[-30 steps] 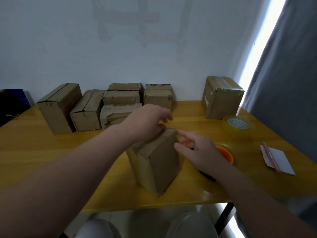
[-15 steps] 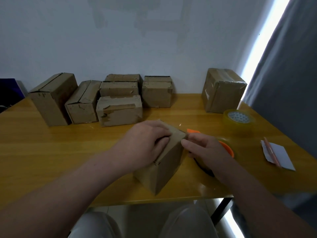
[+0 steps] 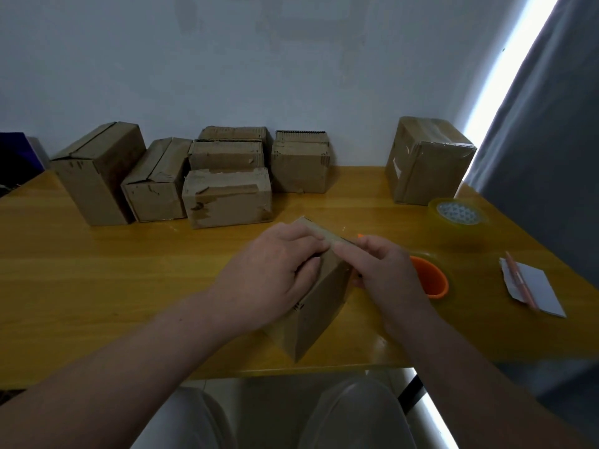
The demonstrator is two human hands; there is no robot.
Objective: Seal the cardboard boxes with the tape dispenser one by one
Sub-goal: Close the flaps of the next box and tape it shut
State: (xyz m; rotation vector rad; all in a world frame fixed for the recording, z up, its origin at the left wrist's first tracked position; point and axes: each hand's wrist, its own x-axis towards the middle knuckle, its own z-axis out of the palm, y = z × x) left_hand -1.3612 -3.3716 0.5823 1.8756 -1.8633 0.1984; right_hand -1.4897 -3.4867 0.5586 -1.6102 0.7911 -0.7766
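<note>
Your left hand (image 3: pixel 275 273) gripped 1 box (image 3: pixel 321 306) near the table's (image 3: pixel 97 270) front edge; your right hand (image 3: pixel 385 277) pinched its top edge. The dispenser (image 3: pixel 431 280) lay just beside. By the look of it, the rear row (image 3: pixel 227 196) was left to seal.

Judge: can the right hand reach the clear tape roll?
Probably yes: the tape roll stands uncovered beyond the right hand, only bare table between, though that hand is busy at the box.
</note>
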